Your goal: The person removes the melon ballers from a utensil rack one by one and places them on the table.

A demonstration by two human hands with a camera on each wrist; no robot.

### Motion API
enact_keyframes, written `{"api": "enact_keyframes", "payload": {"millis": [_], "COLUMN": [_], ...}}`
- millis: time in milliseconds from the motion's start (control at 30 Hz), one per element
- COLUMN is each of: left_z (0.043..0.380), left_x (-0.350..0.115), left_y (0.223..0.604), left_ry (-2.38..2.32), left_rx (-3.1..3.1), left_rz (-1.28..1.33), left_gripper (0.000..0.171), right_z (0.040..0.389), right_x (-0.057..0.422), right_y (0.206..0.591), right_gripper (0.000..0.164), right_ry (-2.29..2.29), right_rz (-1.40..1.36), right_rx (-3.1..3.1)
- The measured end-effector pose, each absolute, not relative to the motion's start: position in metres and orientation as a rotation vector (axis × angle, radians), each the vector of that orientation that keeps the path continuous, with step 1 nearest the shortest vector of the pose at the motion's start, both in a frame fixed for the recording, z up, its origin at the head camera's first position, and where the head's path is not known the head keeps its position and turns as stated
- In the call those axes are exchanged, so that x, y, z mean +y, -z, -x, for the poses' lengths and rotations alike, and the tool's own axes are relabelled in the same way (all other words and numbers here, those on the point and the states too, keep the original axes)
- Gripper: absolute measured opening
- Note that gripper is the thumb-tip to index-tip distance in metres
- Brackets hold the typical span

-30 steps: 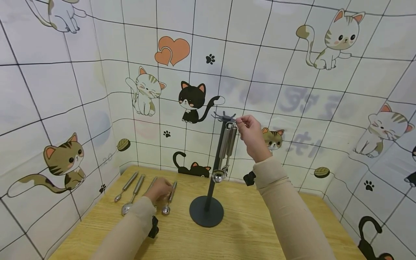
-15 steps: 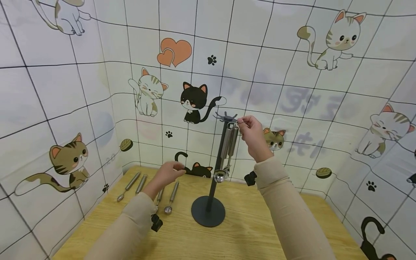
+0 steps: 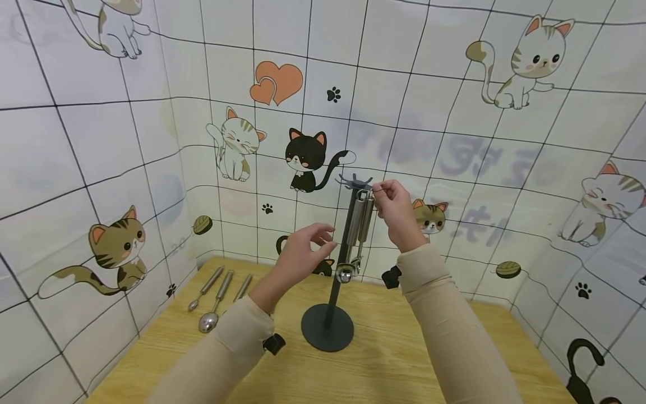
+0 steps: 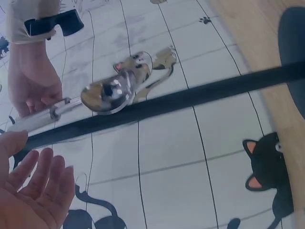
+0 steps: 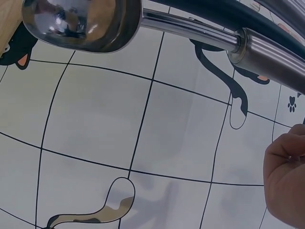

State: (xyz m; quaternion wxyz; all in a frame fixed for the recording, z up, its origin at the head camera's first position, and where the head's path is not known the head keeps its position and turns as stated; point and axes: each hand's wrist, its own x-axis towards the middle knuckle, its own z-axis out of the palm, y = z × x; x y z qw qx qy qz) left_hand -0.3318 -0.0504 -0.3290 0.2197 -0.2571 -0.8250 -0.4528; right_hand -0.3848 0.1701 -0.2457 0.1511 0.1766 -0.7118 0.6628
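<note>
In the head view, a dark utensil stand (image 3: pixel 327 328) with a crown of hooks holds a few hanging steel utensils (image 3: pixel 358 221), one ending in a round shiny bowl (image 3: pixel 345 273). At the top, my right hand (image 3: pixel 398 216) pinches the end of one hook with thumb and forefinger. My left hand (image 3: pixel 303 255) is raised left of the pole, fingers loosely extended and apart from the utensils. The left wrist view shows its spread fingers (image 4: pixel 50 186) below the pole and the hanging bowl (image 4: pixel 108 93). The right wrist view cuts off my right fingertips.
On the wooden table (image 3: pixel 383 359) at left lie a small spoon (image 3: pixel 206 289), a larger round-bowled spoon (image 3: pixel 208 321) and a further steel handle (image 3: pixel 244 286), partly behind my left arm. A cat-print sheet (image 3: pixel 454 140) lines the walls behind and beside.
My left hand has lifted from the utensils on the table and moved up and right, near the hanging ones. My right hand keeps its pinch at the hook. The view has shifted slightly.
</note>
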Motion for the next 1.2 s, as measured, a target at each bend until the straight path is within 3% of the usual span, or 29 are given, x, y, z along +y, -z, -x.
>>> {"api": "enact_keyframes", "payload": {"millis": [667, 900, 1200], "left_z": [0.347, 0.345, 0.346], "left_x": [-0.005, 0.001, 0.002], "left_y": [0.307, 0.304, 0.307], "left_ry": [1.544, 1.586, 1.520], "left_rx": [-2.231, -2.227, -2.193], "left_rz": [0.706, 0.687, 0.712], "left_gripper": [0.040, 0.049, 0.045], "right_z": [0.385, 0.384, 0.385], "right_x": [0.172, 0.172, 0.171], "right_y": [0.248, 0.249, 0.250], "right_gripper": [0.015, 0.015, 0.016], "right_ry": [-1.911, -1.906, -1.897], "right_rz": [-0.522, -0.542, -0.558], "right_rx": [-2.023, -2.005, -1.992]}}
